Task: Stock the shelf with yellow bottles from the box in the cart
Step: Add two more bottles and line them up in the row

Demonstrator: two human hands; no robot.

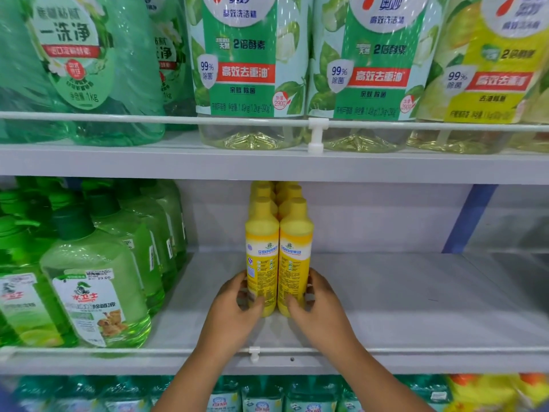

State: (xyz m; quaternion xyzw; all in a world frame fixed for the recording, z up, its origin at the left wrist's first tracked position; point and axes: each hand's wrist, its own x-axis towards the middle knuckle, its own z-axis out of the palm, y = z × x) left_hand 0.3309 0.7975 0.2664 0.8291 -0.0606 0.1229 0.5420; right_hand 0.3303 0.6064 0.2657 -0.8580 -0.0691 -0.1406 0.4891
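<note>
Two yellow bottles [278,263] stand upright and touching at the front of two short rows on the middle shelf [416,298], the left hand [234,307] wrapped around the base of the left bottle and the right hand [319,304] around the right one. Green soap bottles [98,292] stand well apart to the left, and bare shelf lies to the right. To finish the step well, the person should probably keep both bottles upright, labels forward, and press them squarely against the rows behind.
</note>
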